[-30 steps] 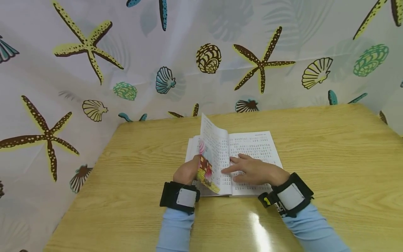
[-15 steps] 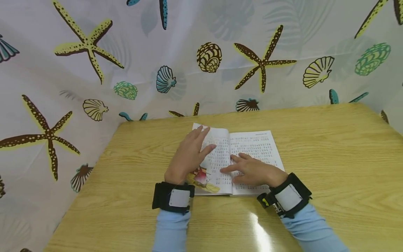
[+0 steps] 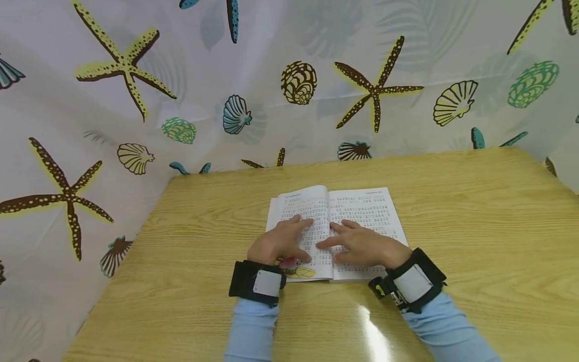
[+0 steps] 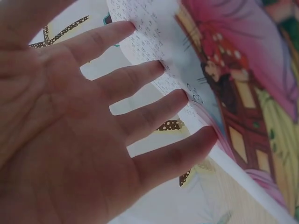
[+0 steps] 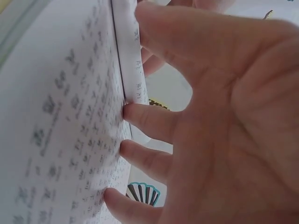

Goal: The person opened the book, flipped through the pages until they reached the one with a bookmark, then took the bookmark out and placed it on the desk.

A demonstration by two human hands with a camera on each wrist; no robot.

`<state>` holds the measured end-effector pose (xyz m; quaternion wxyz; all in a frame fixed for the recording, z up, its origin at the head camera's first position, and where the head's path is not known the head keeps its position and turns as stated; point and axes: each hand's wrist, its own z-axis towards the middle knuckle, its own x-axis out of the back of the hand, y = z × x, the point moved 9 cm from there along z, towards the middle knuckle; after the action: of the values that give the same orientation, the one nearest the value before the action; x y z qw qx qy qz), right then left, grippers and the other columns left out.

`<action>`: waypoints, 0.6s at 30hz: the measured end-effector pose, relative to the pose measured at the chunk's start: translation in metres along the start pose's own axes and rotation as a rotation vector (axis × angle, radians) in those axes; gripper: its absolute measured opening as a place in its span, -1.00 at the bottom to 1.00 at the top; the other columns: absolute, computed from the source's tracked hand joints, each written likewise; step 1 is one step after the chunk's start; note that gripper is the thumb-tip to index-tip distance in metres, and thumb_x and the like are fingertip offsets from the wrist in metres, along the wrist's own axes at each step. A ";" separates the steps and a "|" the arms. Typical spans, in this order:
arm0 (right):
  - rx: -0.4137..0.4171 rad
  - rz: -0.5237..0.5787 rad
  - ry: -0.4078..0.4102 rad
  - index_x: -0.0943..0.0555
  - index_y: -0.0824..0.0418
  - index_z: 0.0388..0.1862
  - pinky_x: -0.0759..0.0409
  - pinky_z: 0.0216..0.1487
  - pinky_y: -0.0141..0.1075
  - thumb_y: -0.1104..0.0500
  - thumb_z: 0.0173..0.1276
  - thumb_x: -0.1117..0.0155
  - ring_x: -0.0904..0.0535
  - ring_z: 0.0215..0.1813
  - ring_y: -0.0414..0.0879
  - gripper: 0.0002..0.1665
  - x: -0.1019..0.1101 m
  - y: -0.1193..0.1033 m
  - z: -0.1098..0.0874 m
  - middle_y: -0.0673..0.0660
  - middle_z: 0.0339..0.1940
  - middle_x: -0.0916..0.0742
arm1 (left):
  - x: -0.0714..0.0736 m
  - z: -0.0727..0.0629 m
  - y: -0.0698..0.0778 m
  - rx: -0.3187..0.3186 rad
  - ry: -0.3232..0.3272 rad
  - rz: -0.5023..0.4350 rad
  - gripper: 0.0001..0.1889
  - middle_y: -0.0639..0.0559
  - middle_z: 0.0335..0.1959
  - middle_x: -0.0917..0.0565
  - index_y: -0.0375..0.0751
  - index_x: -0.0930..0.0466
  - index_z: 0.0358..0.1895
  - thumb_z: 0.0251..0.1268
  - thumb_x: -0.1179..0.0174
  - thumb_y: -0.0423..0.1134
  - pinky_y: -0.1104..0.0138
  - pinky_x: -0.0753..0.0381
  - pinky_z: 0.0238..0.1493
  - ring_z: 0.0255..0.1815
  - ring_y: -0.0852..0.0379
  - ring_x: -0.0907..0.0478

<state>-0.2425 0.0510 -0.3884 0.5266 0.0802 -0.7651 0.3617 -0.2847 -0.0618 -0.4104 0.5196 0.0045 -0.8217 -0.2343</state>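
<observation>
An open book (image 3: pixel 362 203) with printed text lies on the table, its spine running away from me. On its left page, a coloured picture (image 4: pixel 247 88) fills the lower corner. My left hand (image 3: pixel 281 242) rests on that page, fingers spread and fingertips on the paper in the left wrist view. My right hand (image 3: pixel 364 245) lies across the right page, its thumb and index finger reaching over the fold. In the right wrist view its fingertips press on the paper beside the fold, and part of the left hand shows behind the thumb.
The wooden table (image 3: pixel 203 226) extends on all sides of the book. A white cloth (image 3: pixel 267 60) printed with starfish and shells hangs behind the table and along its left side. Black straps (image 3: pixel 418 281) with white plates circle both wrists.
The raised left page has gone down flat to the left. My left hand came out from behind it, swept over its top, then slid down toward me. The right hand stayed put.
</observation>
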 end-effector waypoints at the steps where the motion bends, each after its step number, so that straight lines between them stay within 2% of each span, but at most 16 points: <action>1: -0.002 -0.001 -0.001 -0.64 0.06 0.33 -0.18 0.33 0.46 0.14 0.48 -0.24 -0.05 0.51 0.55 -0.55 0.000 0.000 0.000 0.48 0.53 -0.30 | 0.000 0.000 0.000 0.000 0.001 -0.003 -0.07 -0.14 0.63 -0.09 -0.05 -0.25 0.58 0.14 -0.54 -0.18 -0.07 -0.17 0.49 0.60 -0.20 -0.05; 6: -0.060 -0.050 0.023 -0.51 0.08 0.45 -0.26 0.34 0.39 0.18 0.42 -0.29 -0.13 0.53 0.45 -0.39 0.004 0.013 0.000 0.36 0.55 -0.34 | 0.000 -0.001 0.000 0.019 0.000 -0.028 -0.07 -0.12 0.63 -0.08 -0.02 -0.26 0.58 0.12 -0.55 -0.20 -0.07 -0.17 0.49 0.60 -0.19 -0.04; 11: -0.196 -0.094 0.089 -0.48 0.25 0.45 -0.25 0.36 0.36 0.19 0.32 -0.38 -0.16 0.50 0.48 -0.29 0.015 0.050 -0.011 0.40 0.52 -0.35 | -0.001 0.000 0.000 0.028 -0.004 -0.051 -0.06 -0.13 0.63 -0.08 -0.01 -0.26 0.58 0.10 -0.56 -0.24 -0.05 -0.17 0.50 0.61 -0.20 -0.03; 14: -0.268 -0.067 0.117 -0.48 0.35 0.42 -0.22 0.35 0.40 0.21 0.28 -0.39 -0.14 0.48 0.55 -0.28 0.024 0.079 -0.022 0.49 0.50 -0.32 | -0.002 0.001 0.000 0.027 -0.002 -0.048 -0.05 -0.14 0.63 -0.08 -0.01 -0.26 0.58 0.09 -0.56 -0.24 -0.05 -0.16 0.50 0.60 -0.21 -0.03; 18: -0.345 0.044 0.147 -0.35 0.48 0.45 -0.17 0.35 0.43 0.23 0.29 -0.37 -0.07 0.46 0.63 -0.21 0.032 0.114 -0.040 0.64 0.49 -0.20 | -0.002 0.000 0.000 0.026 -0.002 -0.051 -0.06 -0.14 0.63 -0.08 -0.02 -0.26 0.58 0.10 -0.56 -0.24 -0.05 -0.16 0.50 0.60 -0.22 -0.03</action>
<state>-0.2836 0.1674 -0.4063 0.5791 -0.0548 -0.7767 0.2418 -0.2839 -0.0613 -0.4119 0.5124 0.0320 -0.8248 -0.2369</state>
